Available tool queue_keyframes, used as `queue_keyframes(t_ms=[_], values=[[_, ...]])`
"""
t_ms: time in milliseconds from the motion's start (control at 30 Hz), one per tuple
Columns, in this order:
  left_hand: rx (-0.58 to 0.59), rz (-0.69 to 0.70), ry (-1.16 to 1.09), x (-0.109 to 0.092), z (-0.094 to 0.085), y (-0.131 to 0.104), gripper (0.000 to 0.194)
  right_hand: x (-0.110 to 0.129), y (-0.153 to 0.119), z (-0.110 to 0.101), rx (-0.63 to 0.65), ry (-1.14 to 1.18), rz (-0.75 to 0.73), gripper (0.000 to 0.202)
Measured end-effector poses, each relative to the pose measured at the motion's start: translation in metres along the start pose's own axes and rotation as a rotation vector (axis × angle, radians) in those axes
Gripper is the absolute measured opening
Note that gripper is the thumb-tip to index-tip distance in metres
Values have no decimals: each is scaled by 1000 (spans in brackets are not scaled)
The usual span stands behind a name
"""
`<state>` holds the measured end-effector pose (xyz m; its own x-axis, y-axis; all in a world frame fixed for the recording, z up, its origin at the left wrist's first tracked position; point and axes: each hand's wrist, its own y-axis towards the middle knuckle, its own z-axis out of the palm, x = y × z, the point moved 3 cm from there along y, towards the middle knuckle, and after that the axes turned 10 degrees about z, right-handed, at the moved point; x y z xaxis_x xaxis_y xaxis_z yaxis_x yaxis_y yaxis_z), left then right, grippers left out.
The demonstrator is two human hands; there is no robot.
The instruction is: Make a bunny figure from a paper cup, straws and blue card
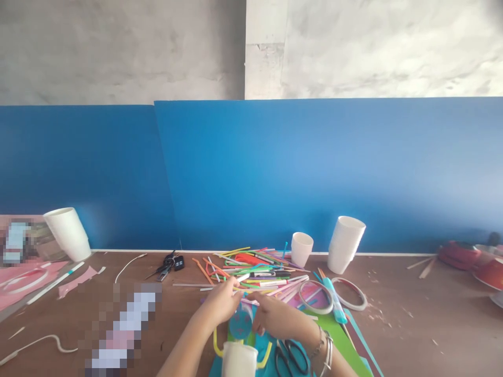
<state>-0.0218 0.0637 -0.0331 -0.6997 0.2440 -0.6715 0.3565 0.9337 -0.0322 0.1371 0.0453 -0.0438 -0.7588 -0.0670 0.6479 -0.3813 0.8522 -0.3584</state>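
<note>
My left hand (225, 302) and my right hand (273, 315) are close together over the craft pile, fingers bent inward and pressed together. Between and just below them is a round blue piece (240, 323) with small marks on it; whether either hand grips it is hard to see. Nearer to me, a white paper cup (239, 360) has bent yellow straws (264, 357) sticking out at both sides. Black-handled scissors (291, 358) lie beneath my right wrist on blue paper (261, 343). Green paper (334, 335) extends to the right.
Colourful straws and pens (255, 269) are heaped beyond my hands. A single white cup (302, 249) and a cup stack (346, 245) stand behind. Tape rolls (349, 294) and a blue tube (335, 301) lie right. Keys (168, 266) and another cup stack (68, 234) are left.
</note>
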Motion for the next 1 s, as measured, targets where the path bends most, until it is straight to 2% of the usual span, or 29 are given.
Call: queue_keyframes(t_ms=[67, 167, 233, 367, 567, 733, 833, 933, 1000], values=[[-3, 0, 16, 0, 0, 0, 27, 0, 0, -2, 13, -33, 1, 60], [4, 3, 37, -1, -1, -1, 27, 1, -3, -12, -158, -145, 30, 49], [12, 0, 50, 0, -1, -1, 27, 2, -5, -16, -204, -213, 55, 40], [13, -13, 73, 0, -2, 0, 27, 3, -10, -11, -80, -271, 108, 23], [39, 22, 49, -8, -1, -2, 27, 9, -15, 0, 108, -232, 186, 18], [83, 19, 39, -13, -3, -13, 36, 20, -19, 11, 196, -187, 165, 17], [117, -17, 47, -8, -4, -16, 29, 25, -26, 20, 261, -183, 150, 14], [129, -48, 39, -3, -5, -15, 19, 24, -29, 32, 252, -276, 99, 13], [115, -59, 33, -3, -8, -15, 16, 22, -24, 41, 154, -344, 16, 15]])
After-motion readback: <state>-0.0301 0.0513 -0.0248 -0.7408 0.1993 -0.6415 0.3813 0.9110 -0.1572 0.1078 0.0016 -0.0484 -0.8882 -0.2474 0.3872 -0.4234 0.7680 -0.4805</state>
